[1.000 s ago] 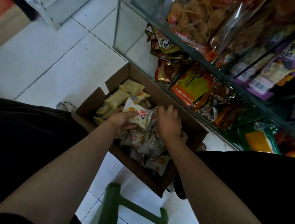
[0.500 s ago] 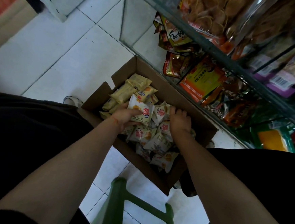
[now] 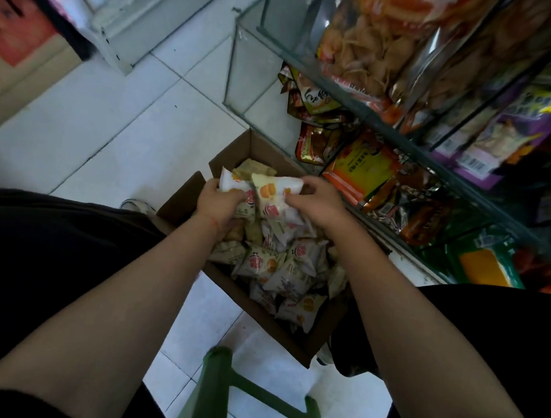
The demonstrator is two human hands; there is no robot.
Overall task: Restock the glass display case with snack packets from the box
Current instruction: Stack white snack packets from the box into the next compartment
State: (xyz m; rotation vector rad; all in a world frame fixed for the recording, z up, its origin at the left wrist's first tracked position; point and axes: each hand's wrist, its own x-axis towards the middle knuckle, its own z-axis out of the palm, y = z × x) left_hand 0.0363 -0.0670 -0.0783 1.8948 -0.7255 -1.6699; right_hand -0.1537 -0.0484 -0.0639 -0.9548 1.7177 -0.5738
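An open cardboard box (image 3: 293, 340) stands on the tiled floor between my knees, with several small white and yellow snack packets (image 3: 282, 268) in it. My left hand (image 3: 217, 204) is shut on white packets (image 3: 236, 186) held just above the box. My right hand (image 3: 314, 202) grips another white packet with orange pictures (image 3: 275, 190), right beside the left hand's packets. The glass display case (image 3: 245, 71) stands just behind and right of the box, its shelves packed with coloured snack bags; its left end compartment holds few bags.
A green plastic stool (image 3: 239, 394) stands on the floor below the box. White floor tiles (image 3: 115, 130) stretch to the left. Another cabinet base (image 3: 122, 45) stands at the upper left. My dark-clothed legs flank the box on both sides.
Both hands have risen from the pile with packets. The right hand, which was down among the packets, now grips one. The camera view has tilted up slightly.
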